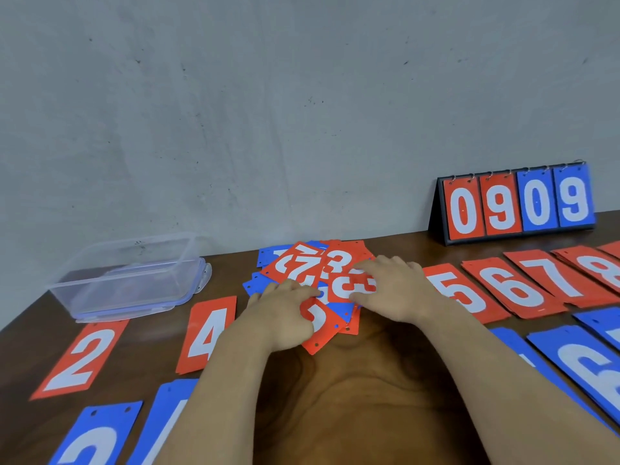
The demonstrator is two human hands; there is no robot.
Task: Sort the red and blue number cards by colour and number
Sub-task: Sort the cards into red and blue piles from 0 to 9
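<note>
A loose pile of red and blue number cards lies at the middle back of the wooden table. My left hand rests with bent fingers on the pile's near side, over a red card. My right hand pinches a red 3 card on top of the pile, thumb at its near edge. Sorted red cards lie in a row: 2, 4, 5, 6, 7, 8. Blue cards lie nearer me at bottom left and right, including a blue 6.
A clear plastic container sits at the back left on its lid. A flip scoreboard reading 0909 stands at the back right against the grey wall. My forearms hide parts of the blue cards in the near row.
</note>
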